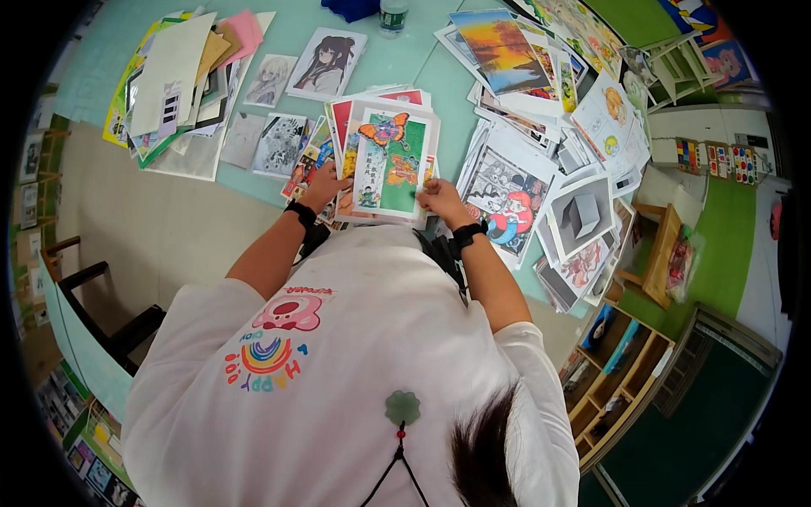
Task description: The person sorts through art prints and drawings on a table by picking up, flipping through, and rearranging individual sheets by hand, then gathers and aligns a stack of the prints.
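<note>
My left hand [324, 188] grips the left edge of a sheet with butterfly pictures [390, 160] on green and white, at the table's near edge. On the right edge of that sheet, my right hand [441, 200] is closed with its fingers pinched. Under and behind the sheet lie more papers with red borders [341, 118]. Colourful small pictures [311, 165] lie partly beneath my left hand. Just right of my right hand is a drawing of a red-haired mermaid [511, 211] on a pile.
Stacked papers [169, 76] lie at the left, drawings [328, 63] at the back. A sunset painting [500, 51] tops a pile at the back right. Beyond are a bottle [393, 15], a black chair [127, 325] at left and a wooden shelf [612, 380] at right.
</note>
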Tool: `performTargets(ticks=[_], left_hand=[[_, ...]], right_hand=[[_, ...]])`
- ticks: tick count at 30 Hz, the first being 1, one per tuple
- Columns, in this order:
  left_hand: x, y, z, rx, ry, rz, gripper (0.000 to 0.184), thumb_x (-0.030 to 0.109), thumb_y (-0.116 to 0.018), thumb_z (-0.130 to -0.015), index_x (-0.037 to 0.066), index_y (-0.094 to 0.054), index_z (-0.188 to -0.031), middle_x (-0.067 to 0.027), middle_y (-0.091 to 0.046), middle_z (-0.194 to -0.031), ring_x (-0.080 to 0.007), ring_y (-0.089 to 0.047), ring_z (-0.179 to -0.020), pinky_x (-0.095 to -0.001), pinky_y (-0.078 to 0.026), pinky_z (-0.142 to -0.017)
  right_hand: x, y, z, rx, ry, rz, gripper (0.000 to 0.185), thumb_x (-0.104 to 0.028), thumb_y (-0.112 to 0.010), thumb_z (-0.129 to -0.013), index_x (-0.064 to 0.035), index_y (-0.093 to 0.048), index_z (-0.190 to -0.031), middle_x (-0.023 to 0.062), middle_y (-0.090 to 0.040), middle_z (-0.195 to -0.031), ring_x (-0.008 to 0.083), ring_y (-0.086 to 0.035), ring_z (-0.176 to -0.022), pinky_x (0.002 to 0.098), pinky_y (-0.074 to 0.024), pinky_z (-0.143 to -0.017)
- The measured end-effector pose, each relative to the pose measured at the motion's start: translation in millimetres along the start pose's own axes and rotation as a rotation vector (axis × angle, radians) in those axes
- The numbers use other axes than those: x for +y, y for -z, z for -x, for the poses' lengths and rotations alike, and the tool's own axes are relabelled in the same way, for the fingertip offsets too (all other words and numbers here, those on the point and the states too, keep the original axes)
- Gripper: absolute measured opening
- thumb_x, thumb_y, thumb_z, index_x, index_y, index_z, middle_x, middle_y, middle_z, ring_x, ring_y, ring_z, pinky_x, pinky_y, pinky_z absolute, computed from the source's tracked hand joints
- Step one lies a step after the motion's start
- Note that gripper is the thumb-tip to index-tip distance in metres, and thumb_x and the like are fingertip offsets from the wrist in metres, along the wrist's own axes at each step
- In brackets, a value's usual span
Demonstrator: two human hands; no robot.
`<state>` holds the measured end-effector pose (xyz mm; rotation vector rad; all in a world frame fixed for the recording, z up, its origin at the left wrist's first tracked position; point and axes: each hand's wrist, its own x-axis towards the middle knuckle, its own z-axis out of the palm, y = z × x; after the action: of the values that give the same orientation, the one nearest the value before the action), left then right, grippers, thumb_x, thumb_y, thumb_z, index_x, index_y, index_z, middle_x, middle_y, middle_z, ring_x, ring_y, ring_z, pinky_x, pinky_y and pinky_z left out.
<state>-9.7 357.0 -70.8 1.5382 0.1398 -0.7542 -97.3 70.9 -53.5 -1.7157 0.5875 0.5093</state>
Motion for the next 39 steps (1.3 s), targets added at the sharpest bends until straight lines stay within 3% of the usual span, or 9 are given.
performTargets(ticks=[2, 6, 12, 18, 21, 24, 25, 28, 39], left_hand=[[2.9, 0.6, -0.8, 0.0, -0.003, -0.033, 0.047, -0.004, -0.064, -0.075, -0.005, -0.044, -0.118, -0.0129, -0.061, -0.104, -0.0177, -0.061, -0.092, -0.0279, -0.049, -0.081], [9.6, 1.6, 0.0, 0.001, 0.034, -0.051, 0.042, -0.003, -0.065, -0.076, -0.005, -0.045, -0.113, -0.0128, -0.061, -0.104, -0.0179, -0.061, -0.092, -0.0278, -0.05, -0.079], [17.8, -0.5, 4.2, -0.053, 0.009, 0.03, 0.05, -0.002, -0.065, -0.075, -0.002, -0.044, -0.121, -0.013, -0.061, -0.104, -0.0178, -0.06, -0.093, -0.0287, -0.048, -0.081], [15.3, 0.3, 0.6, -0.066, 0.0, 0.04, 0.042, -0.007, -0.064, -0.074, -0.003, -0.047, -0.112, -0.0127, -0.061, -0.105, -0.0192, -0.061, -0.093, -0.0294, -0.049, -0.082], [10.2, -0.8, -0.7, -0.067, -0.028, 0.109, 0.036, -0.003, -0.063, -0.077, -0.002, -0.049, -0.11, -0.0127, -0.061, -0.105, -0.0182, -0.06, -0.092, -0.0297, -0.048, -0.082], [-19.5, 7.2, -25.0, 0.027, -0.013, -0.137, 0.029, 0.004, -0.063, -0.08, -0.003, -0.052, -0.107, -0.0117, -0.062, -0.103, -0.0158, -0.06, -0.091, -0.0293, -0.047, -0.08], [4.5, -2.4, -5.4, -0.022, -0.014, 0.063, 0.032, 0.006, -0.061, -0.083, -0.002, -0.05, -0.113, -0.0083, -0.062, -0.103, -0.0133, -0.059, -0.09, -0.0265, -0.047, -0.079], [-3.5, 0.4, -6.7, -0.001, -0.063, -0.021, 0.033, 0.006, -0.061, -0.083, -0.001, -0.05, -0.113, -0.0079, -0.062, -0.101, -0.0131, -0.059, -0.088, -0.0268, -0.048, -0.076], [-15.1, -2.9, -7.3, 0.125, -0.248, -0.153, 0.032, -0.002, -0.057, -0.082, 0.0, -0.048, -0.113, -0.0075, -0.061, -0.093, -0.013, -0.059, -0.085, -0.0264, -0.046, -0.072]], right_hand=[[-0.3, -6.4, -1.8, 0.042, -0.001, -0.056, 0.044, -0.015, -0.074, -0.071, 0.0061, -0.051, -0.102, 0.0106, -0.059, -0.082, 0.0168, -0.059, -0.073, 0.0277, -0.05, -0.061], [-4.8, -10.0, 0.4, 0.321, 0.119, 0.477, 0.039, -0.008, -0.075, -0.064, 0.0066, -0.052, -0.093, 0.0135, -0.059, -0.081, 0.0204, -0.06, -0.066, 0.0274, -0.0507, -0.055], [-0.8, -17.1, 1.2, 0.164, -0.176, -0.171, 0.027, -0.008, -0.074, -0.069, 0.0037, -0.058, -0.087, 0.0084, -0.062, -0.079, 0.0148, -0.059, -0.063, 0.0251, -0.0479, -0.054], [-26.4, -18.3, 20.1, 0.135, -0.108, -0.169, 0.025, -0.016, -0.077, -0.071, 0.0, -0.062, -0.082, 0.0029, -0.06, -0.071, 0.0096, -0.05, -0.054, 0.0226, -0.0421, -0.051], [-26.0, -17.0, 20.6, 0.085, -0.063, -0.252, 0.022, -0.016, -0.075, -0.072, 0.0007, -0.06, -0.076, 0.0036, -0.059, -0.065, 0.0097, -0.051, -0.053, 0.0227, -0.0419, -0.05], [-9.0, -8.0, 8.6, 0.118, 0.114, -0.149, 0.019, -0.015, -0.072, -0.076, 0.0013, -0.061, -0.078, 0.003, -0.059, -0.064, 0.0087, -0.051, -0.053, 0.0225, -0.0413, -0.05], [-22.9, -3.4, 18.6, 0.177, 0.146, -0.184, 0.019, -0.015, -0.069, -0.079, 0.0027, -0.061, -0.077, 0.0037, -0.06, -0.064, 0.0083, -0.052, -0.054, 0.0238, -0.0418, -0.05], [-37.4, 39.5, 46.0, 0.376, 0.274, -0.041, 0.02, -0.015, -0.068, -0.079, 0.0042, -0.061, -0.078, 0.0063, -0.063, -0.065, 0.0088, -0.054, -0.055, 0.0262, -0.0437, -0.051], [104.7, 206.9, 116.4, 0.567, -0.017, 0.007, 0.019, -0.016, -0.067, -0.082, 0.0024, -0.062, -0.079, 0.0035, -0.063, -0.071, 0.0075, -0.054, -0.06, 0.0214, -0.0434, -0.056]])
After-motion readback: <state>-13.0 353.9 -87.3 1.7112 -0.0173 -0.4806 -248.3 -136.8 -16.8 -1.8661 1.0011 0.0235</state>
